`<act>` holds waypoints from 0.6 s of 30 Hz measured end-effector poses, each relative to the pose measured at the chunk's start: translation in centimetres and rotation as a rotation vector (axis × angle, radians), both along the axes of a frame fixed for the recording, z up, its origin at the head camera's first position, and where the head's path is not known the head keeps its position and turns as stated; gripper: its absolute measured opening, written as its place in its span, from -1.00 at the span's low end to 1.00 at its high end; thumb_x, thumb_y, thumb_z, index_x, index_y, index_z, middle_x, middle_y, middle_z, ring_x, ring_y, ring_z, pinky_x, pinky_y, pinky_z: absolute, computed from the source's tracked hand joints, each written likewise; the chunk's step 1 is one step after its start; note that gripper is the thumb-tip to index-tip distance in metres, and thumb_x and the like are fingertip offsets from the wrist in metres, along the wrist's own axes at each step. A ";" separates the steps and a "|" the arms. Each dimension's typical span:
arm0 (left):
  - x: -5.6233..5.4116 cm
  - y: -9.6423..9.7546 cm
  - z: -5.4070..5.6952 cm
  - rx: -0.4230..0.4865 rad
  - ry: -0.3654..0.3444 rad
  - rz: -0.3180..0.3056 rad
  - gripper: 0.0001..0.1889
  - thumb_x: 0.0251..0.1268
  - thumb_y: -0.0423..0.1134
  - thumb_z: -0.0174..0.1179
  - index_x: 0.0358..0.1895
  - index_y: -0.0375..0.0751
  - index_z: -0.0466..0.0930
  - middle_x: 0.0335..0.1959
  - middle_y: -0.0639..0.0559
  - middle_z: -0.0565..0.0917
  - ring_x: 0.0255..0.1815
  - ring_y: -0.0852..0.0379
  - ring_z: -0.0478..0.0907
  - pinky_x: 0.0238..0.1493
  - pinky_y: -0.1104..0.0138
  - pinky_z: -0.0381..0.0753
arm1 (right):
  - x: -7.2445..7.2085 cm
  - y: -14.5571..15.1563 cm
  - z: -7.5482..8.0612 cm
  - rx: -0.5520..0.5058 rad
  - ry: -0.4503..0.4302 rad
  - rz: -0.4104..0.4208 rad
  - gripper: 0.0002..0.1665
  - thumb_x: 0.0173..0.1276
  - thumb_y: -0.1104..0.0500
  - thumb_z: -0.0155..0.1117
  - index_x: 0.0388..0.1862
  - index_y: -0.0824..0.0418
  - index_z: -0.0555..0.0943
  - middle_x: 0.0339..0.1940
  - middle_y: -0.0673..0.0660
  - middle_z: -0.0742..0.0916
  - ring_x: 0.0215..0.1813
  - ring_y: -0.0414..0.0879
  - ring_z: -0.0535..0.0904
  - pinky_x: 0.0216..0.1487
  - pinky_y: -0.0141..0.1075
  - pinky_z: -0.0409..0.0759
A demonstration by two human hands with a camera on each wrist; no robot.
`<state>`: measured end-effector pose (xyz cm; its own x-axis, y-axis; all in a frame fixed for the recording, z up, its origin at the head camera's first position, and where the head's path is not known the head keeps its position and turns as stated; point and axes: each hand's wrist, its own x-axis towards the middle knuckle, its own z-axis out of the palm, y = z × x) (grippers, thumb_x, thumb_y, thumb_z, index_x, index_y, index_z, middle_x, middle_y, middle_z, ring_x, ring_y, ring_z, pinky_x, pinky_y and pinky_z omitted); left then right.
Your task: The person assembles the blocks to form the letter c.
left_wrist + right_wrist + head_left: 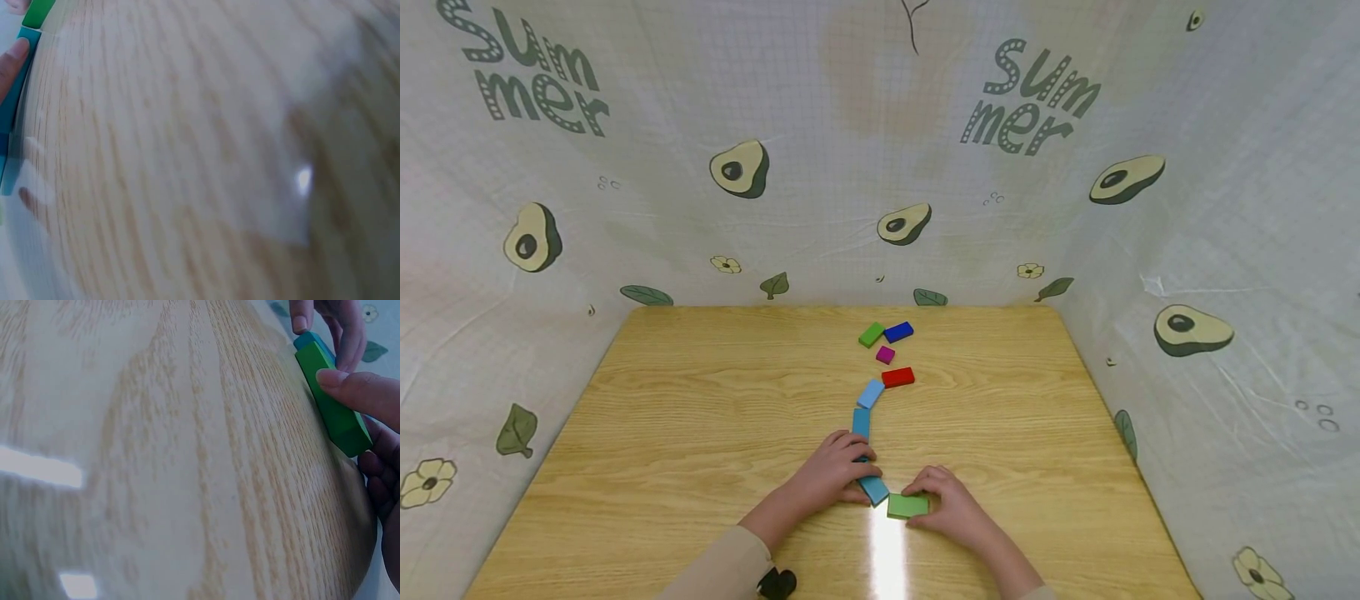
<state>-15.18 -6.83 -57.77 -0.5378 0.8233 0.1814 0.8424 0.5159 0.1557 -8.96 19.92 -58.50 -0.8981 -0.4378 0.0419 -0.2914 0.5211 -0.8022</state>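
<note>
Between the thumb and fingers of my right hand is a light green block, pinched by its sides and lying low at the table; the right wrist view shows the thumb along the green block. Its left end meets the corner of a teal block. My left hand holds that teal block, fingers over its far part and thumb against it. In the left wrist view a fingertip rests on the teal block. Beyond the left fingers another teal block continues the line, partly covered by them.
A light blue block and a red block carry the curved row farther back. Past them lie a magenta block, a green block and a dark blue block. Patterned cloth walls in the wooden table.
</note>
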 end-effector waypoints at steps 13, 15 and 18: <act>0.0 0.0 -0.1 0.009 0.006 -0.004 -0.53 0.12 0.31 0.22 0.02 0.19 0.69 0.05 0.19 0.59 0.24 0.06 0.38 0.33 0.02 0.28 | 0.0 0.0 0.1 0.004 0.006 0.008 -0.61 0.02 0.02 0.60 -0.12 -0.04 0.73 -0.21 -0.20 0.63 -0.05 -0.22 0.48 -0.01 -0.28 0.49; 0.0 0.0 -0.1 0.008 0.008 -0.004 -0.53 0.13 0.31 0.22 0.03 0.19 0.69 0.05 0.20 0.58 0.24 0.07 0.37 0.33 0.03 0.27 | 0.0 0.0 0.2 0.006 0.004 0.005 -0.60 0.01 0.02 0.59 -0.12 -0.05 0.73 -0.20 -0.20 0.63 -0.04 -0.22 0.47 0.00 -0.28 0.49; -0.1 0.0 -0.2 0.012 0.007 -0.007 -0.52 0.12 0.32 0.21 0.02 0.19 0.69 0.05 0.20 0.58 0.24 0.07 0.37 0.33 0.04 0.28 | 0.0 0.0 0.2 0.009 0.005 0.004 -0.60 0.02 0.03 0.59 -0.12 -0.05 0.73 -0.20 -0.20 0.63 -0.04 -0.22 0.47 0.00 -0.28 0.49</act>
